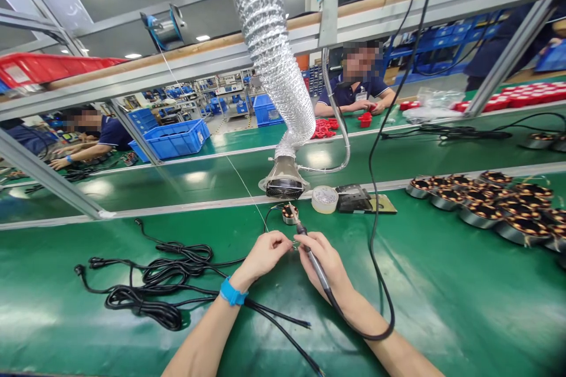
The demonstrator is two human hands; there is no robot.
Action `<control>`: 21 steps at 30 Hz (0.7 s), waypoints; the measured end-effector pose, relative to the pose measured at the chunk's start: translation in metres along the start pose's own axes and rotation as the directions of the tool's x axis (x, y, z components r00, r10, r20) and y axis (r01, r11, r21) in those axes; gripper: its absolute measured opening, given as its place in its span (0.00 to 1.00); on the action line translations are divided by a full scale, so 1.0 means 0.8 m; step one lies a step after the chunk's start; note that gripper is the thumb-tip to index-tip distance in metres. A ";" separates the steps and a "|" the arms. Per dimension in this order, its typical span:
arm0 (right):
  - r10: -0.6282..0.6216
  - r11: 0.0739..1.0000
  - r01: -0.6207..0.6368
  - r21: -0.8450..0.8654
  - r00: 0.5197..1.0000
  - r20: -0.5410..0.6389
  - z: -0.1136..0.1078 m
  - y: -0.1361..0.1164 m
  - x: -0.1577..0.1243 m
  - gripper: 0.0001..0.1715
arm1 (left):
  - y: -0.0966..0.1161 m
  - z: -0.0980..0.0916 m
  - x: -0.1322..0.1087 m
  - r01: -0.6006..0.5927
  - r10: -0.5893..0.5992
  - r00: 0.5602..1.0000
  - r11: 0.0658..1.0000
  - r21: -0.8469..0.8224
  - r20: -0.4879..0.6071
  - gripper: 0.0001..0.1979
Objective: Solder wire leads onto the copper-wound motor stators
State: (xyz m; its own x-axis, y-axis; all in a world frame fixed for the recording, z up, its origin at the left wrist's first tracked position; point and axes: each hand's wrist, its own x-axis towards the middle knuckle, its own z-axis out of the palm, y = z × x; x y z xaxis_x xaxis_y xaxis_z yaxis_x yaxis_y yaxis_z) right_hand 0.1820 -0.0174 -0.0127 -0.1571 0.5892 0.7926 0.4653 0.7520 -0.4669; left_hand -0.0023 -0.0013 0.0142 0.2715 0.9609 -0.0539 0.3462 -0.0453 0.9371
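DESK: What fills the frame?

PHOTOGRAPHER: A green bench point(442, 306) runs edge to edge. A second green line lies behind it, where a person at far left point(88, 135) and another person at centre rear point(358, 91) sit in dark shirts. A silver duct point(269, 53) drops from the top and ends in a hood point(283, 179) just above the bench, straight ahead of the worker.

DESK: And on the bench?

PHOTOGRAPHER: A tangle of black cables point(154, 283) lies at left, with strands running under the left forearm. Copper-wound stators point(486, 200) sit packed together at right, well apart from the hands.

DESK: The hands?

PHOTOGRAPHER: They are close together at centre, almost touching. The right hand point(325, 262) is wrapped round an iron point(302, 229), held like a pen, with its cord looping back beside the forearm. The left hand point(265, 253) is pinched closed.

DESK: Where does the tip point?

PHOTOGRAPHER: It points away from the worker. A black stand point(354, 197) and a tape roll point(325, 199) sit just right of the hood. Left of the roll, a single stator point(289, 214) stands on the bench just beyond the fingers, at the iron's tip.

DESK: Anything finer?

PHOTOGRAPHER: There is a blue band point(232, 293) on the left wrist. A thin wire point(247, 194) slants down toward the left fingers, and whether they grip it is too fine to tell
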 end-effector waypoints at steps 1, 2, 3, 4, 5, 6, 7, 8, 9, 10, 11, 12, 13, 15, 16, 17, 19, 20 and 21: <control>0.016 1.000 -0.016 0.013 1.000 -0.027 -0.003 -0.001 0.002 0.21 | -0.001 -0.002 0.001 0.005 -0.005 1.000 1.000 0.011 0.006 0.19; 0.039 0.999 -0.037 0.026 0.998 -0.054 -0.007 -0.003 0.004 0.20 | -0.003 -0.005 0.001 0.016 -0.017 1.000 1.000 0.022 0.017 0.19; 0.066 0.997 -0.063 0.033 0.994 -0.085 -0.011 -0.005 0.007 0.18 | -0.004 -0.008 0.002 0.032 -0.033 0.999 0.999 0.029 0.034 0.19; 0.095 0.995 -0.092 0.033 0.988 -0.123 -0.015 -0.007 0.009 0.16 | -0.005 -0.010 0.002 0.050 -0.052 0.997 0.998 0.033 0.052 0.20; 0.119 0.993 -0.117 0.025 0.978 -0.170 -0.020 -0.010 0.011 0.13 | -0.005 -0.012 0.002 0.069 -0.071 0.995 0.997 0.036 0.070 0.20; 0.134 0.991 -0.135 0.013 0.967 -0.218 -0.024 -0.012 0.012 0.10 | -0.005 -0.013 0.002 0.085 -0.087 0.992 0.996 0.035 0.086 0.20; 0.137 0.990 -0.141 0.001 0.956 -0.259 -0.029 -0.015 0.013 0.08 | -0.004 -0.013 0.001 0.097 -0.099 0.990 0.995 0.032 0.101 0.21; 0.130 0.991 -0.137 -0.004 0.949 -0.286 -0.033 -0.016 0.012 0.08 | -0.004 -0.012 0.001 0.105 -0.107 0.988 0.994 0.025 0.109 0.20; 0.114 0.993 -0.120 -0.002 0.948 -0.296 -0.037 -0.018 0.011 0.10 | -0.003 -0.011 0.000 0.109 -0.110 0.988 0.994 0.016 0.112 0.20; 0.094 0.995 -0.096 0.009 0.953 -0.289 -0.040 -0.019 0.009 0.12 | -0.002 -0.010 0.000 0.111 -0.111 0.987 0.994 0.007 0.114 0.20; 0.073 0.997 -0.069 0.026 0.959 -0.273 -0.043 -0.020 0.007 0.14 | -0.002 -0.008 -0.001 0.110 -0.110 0.988 0.994 -0.002 0.111 0.21; 0.055 0.998 -0.045 0.046 0.966 -0.254 -0.044 -0.021 0.005 0.15 | -0.001 -0.006 -0.001 0.109 -0.107 0.989 0.994 -0.010 0.106 0.21; 0.041 0.998 -0.027 0.062 0.970 -0.239 -0.045 -0.022 0.003 0.16 | -0.001 -0.004 -0.002 0.106 -0.104 0.990 0.994 -0.015 0.100 0.21; 0.017 0.997 0.000 0.080 0.976 -0.219 -0.046 -0.024 0.002 0.15 | -0.002 -0.002 -0.002 0.101 -0.099 0.991 0.995 -0.017 0.085 0.22; 0.009 0.997 0.009 0.082 0.977 -0.213 -0.045 -0.025 0.003 0.15 | -0.003 -0.001 -0.002 0.097 -0.096 0.992 0.995 -0.015 0.077 0.22; 0.001 0.996 0.017 0.083 0.978 -0.210 -0.045 -0.027 0.004 0.15 | -0.004 0.000 -0.002 0.093 -0.091 0.993 0.996 -0.013 0.071 0.22; -0.007 0.996 0.025 0.085 0.980 -0.201 -0.044 -0.030 0.007 0.15 | -0.006 0.000 -0.002 0.082 -0.082 0.995 0.997 -0.008 0.062 0.22; -0.009 0.996 0.026 0.086 0.980 -0.196 -0.044 -0.031 0.009 0.15 | -0.006 0.000 -0.002 0.078 -0.078 0.995 0.997 -0.006 0.059 0.22; -0.010 0.996 0.027 0.087 0.981 -0.193 -0.044 -0.032 0.010 0.16 | -0.007 0.000 -0.002 0.076 -0.076 0.995 0.997 -0.003 0.059 0.22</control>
State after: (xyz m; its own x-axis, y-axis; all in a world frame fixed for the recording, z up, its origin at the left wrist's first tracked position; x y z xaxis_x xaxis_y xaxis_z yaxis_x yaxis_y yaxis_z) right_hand 0.1992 -0.0422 0.0195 0.0095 0.5134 0.8581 0.3831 0.7908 -0.4773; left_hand -0.0048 -0.0028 0.0092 0.2966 0.9439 -0.1449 0.3629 0.0289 0.9314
